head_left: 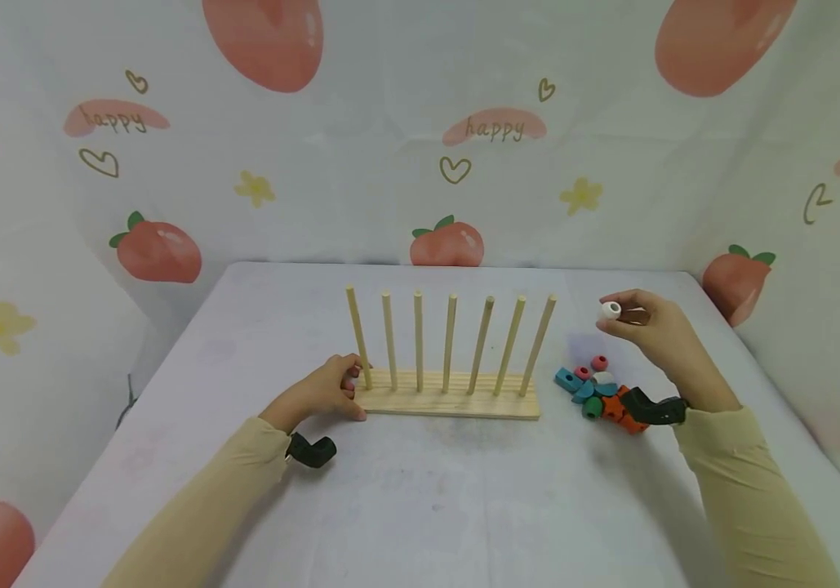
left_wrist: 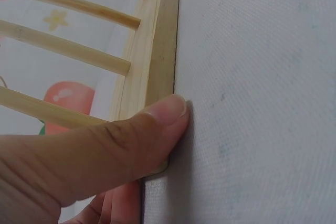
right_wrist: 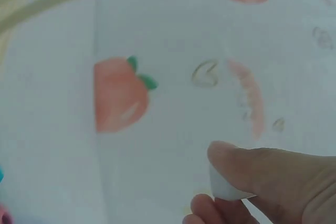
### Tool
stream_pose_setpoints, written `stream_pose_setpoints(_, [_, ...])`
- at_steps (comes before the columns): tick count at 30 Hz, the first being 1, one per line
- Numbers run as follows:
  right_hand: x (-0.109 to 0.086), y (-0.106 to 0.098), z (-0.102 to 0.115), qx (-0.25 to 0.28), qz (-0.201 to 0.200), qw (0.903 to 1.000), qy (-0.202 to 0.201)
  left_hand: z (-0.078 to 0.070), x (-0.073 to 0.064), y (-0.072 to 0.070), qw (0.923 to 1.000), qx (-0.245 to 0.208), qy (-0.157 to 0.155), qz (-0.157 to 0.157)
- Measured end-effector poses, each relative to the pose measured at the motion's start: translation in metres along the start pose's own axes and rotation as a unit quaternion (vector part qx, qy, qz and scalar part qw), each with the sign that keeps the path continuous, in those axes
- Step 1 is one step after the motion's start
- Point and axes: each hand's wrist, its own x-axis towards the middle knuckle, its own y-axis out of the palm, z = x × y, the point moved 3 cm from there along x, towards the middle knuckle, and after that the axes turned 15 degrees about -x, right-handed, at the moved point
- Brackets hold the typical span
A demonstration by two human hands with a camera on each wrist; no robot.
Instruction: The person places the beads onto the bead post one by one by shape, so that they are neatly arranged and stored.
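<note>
A wooden peg rack [head_left: 456, 403] stands on the table, several upright dowels rising from its flat base. My left hand [head_left: 320, 390] grips the base at its left end. In the left wrist view the thumb [left_wrist: 131, 137] presses the long front edge, with the other fingers partly hidden behind the end. Off to the right of the rack, my right hand [head_left: 651, 327] pinches a white bead [head_left: 606, 314] between thumb and fingers, raised to about the height of the dowel tops. A hole shows in the bead's face. In the right wrist view the thumb covers part of it.
Below the right hand lies a pile of coloured beads, among them a blue block [head_left: 566, 379], a pink bead [head_left: 599, 363], a green bead [head_left: 592, 407] and orange pieces [head_left: 614, 407]. A patterned cloth [head_left: 361, 163] hangs behind the white table [head_left: 420, 506].
</note>
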Motion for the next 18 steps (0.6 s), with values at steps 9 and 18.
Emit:
stream_pose_setpoints(9, [-0.022,-0.015,0.051,0.163,-0.100,0.9804,-0.048,-0.001,0.000,0.000,1.0000,0.003,0.001,0.001])
stream_pose_setpoints(18, [-0.046,-0.014,0.101,0.295,-0.156,0.9250,-0.182,0.000,-0.001,0.000,0.9999,0.006,-0.010,-0.002])
